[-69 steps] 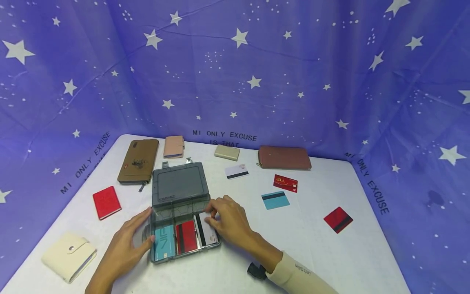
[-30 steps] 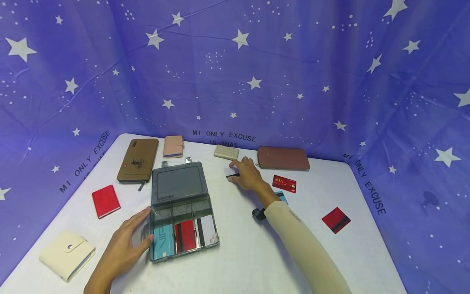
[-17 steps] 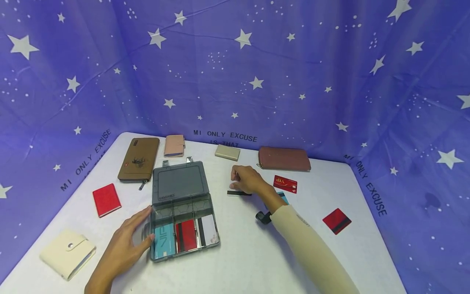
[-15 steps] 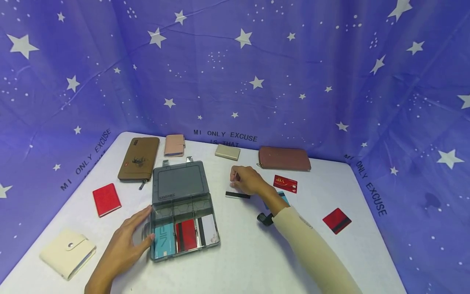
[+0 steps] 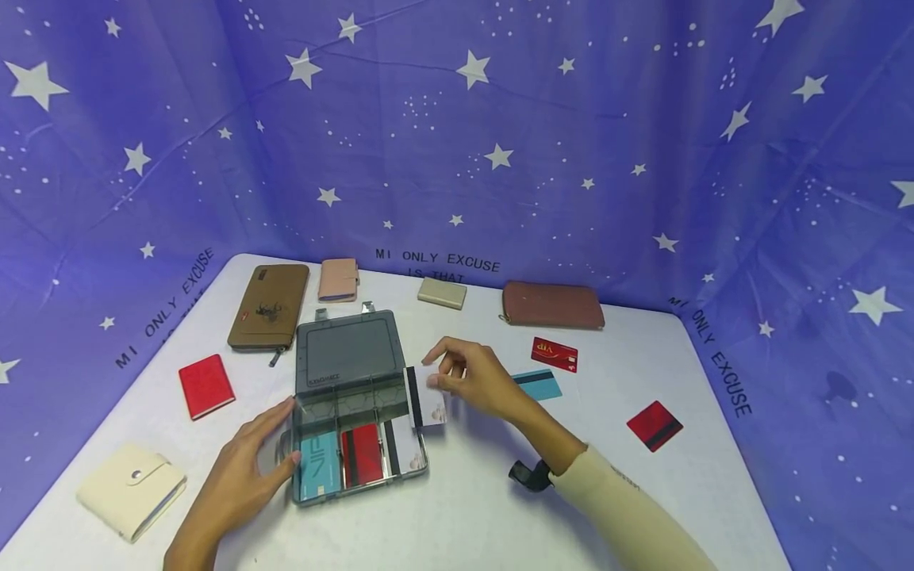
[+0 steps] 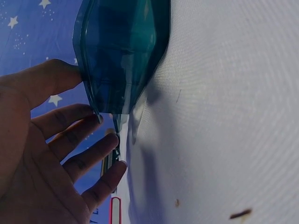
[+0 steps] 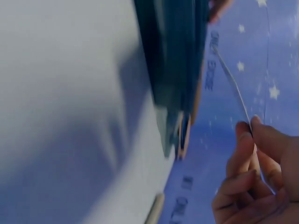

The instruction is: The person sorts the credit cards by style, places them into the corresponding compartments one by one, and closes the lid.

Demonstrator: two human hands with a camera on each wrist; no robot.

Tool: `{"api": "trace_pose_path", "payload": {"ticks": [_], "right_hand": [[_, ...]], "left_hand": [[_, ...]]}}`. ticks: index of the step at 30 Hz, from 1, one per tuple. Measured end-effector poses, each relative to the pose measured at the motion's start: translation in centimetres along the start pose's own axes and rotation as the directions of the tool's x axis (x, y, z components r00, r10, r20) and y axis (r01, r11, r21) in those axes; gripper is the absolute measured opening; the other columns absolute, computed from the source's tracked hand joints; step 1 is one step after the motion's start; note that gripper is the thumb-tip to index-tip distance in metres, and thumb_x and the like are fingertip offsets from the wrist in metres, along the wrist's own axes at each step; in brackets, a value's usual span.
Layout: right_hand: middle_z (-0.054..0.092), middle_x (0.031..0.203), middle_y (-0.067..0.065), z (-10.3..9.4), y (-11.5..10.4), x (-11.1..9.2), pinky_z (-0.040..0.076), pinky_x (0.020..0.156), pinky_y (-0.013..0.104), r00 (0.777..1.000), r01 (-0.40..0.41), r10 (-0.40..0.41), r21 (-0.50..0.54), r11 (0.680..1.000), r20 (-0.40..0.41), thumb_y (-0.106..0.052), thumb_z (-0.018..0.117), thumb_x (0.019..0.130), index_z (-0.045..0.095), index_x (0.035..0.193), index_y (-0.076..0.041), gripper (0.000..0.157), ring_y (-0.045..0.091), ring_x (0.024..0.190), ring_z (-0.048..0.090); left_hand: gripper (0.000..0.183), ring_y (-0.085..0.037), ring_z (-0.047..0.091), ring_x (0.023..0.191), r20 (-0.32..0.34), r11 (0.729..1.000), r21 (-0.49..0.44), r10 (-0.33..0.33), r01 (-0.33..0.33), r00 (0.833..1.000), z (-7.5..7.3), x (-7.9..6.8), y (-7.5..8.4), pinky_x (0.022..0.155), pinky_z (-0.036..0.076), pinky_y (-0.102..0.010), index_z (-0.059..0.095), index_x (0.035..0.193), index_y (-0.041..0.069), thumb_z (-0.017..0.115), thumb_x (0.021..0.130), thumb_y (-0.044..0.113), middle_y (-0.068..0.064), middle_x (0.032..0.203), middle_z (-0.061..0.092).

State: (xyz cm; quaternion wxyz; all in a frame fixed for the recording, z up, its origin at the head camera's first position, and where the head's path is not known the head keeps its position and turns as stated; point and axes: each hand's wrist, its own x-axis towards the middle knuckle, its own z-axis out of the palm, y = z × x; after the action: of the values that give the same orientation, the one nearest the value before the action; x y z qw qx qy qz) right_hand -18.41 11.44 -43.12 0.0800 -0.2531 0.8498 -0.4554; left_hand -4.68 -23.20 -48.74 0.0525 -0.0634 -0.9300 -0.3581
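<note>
My right hand pinches a white card with a black stripe between thumb and fingers, held by its far end at the right edge of the grey see-through box. In the right wrist view the card shows edge-on. The box lies with its lid tipped back. Its front compartments hold a blue card, a red card and another white striped card. At the box's left side rests my left hand, thumb and fingertips touching its wall, fingers extended in the left wrist view.
To the right lie a red VIP card, a blue striped card and a red striped card. Several wallets and holders ring the box, including a brown one, a reddish one and a cream one.
My right hand left the box, reached to the white striped card on the table, slid it nearer and lifted it, then carried it left to the box. My left hand stayed put.
</note>
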Motion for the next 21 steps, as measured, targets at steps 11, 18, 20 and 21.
{"api": "trace_pose_path", "payload": {"ticks": [11, 18, 20, 21], "right_hand": [[0.063, 0.074, -0.016, 5.2, -0.8, -2.1, 0.041, 0.056, 0.017, 0.994, 0.102, -0.106, -0.259, 0.96, 0.001, -0.023, 0.081, 0.083, 0.069, 0.103, -0.023, 0.023, 0.006, 0.061, 0.051], [0.061, 0.103, -0.008, 6.5, -0.8, -2.9, 0.042, 0.063, 0.019, 0.979, 0.175, -0.2, -0.615, 0.769, 0.03, -0.038, 0.079, 0.084, 0.075, 0.099, -0.027, 0.02, 0.009, 0.089, 0.045], [0.058, 0.111, -0.004, 6.5, -0.7, -3.0, 0.044, 0.067, 0.023, 0.979, 0.183, -0.195, -0.665, 0.724, 0.057, -0.045, 0.074, 0.087, 0.077, 0.099, -0.027, 0.023, 0.012, 0.094, 0.045], [0.057, 0.115, -0.002, 6.5, -0.6, -3.1, 0.045, 0.071, 0.025, 0.98, 0.186, -0.185, -0.676, 0.713, 0.074, -0.049, 0.071, 0.088, 0.077, 0.1, -0.027, 0.025, 0.013, 0.097, 0.045]], "left_hand": [[0.077, -0.043, 0.04, 0.14, -0.002, 1.0, -0.009, 0.004, -0.004, 1.0, 0.1, 0.1, 0.0, 0.107, 0.035, -0.067, 0.043, 0.152, 0.017, 0.079, 0.084, 0.019, -0.011, 0.154, 0.045], [0.077, -0.043, 0.04, 0.14, -0.002, 1.0, -0.005, -0.002, 0.002, 1.0, 0.1, 0.1, 0.0, 0.107, 0.034, -0.068, 0.043, 0.152, 0.017, 0.079, 0.083, 0.017, -0.011, 0.154, 0.045], [0.077, -0.043, 0.04, 0.14, 0.004, 1.0, -0.004, -0.009, 0.009, 1.0, 0.0, 0.1, -0.1, 0.107, 0.034, -0.068, 0.043, 0.152, 0.017, 0.079, 0.083, 0.018, -0.011, 0.154, 0.045], [0.077, -0.043, 0.04, 0.14, 0.006, 1.0, -0.003, -0.012, 0.012, 1.0, 0.0, 0.1, -0.1, 0.107, 0.034, -0.068, 0.043, 0.152, 0.017, 0.079, 0.083, 0.018, -0.011, 0.154, 0.045]]}}
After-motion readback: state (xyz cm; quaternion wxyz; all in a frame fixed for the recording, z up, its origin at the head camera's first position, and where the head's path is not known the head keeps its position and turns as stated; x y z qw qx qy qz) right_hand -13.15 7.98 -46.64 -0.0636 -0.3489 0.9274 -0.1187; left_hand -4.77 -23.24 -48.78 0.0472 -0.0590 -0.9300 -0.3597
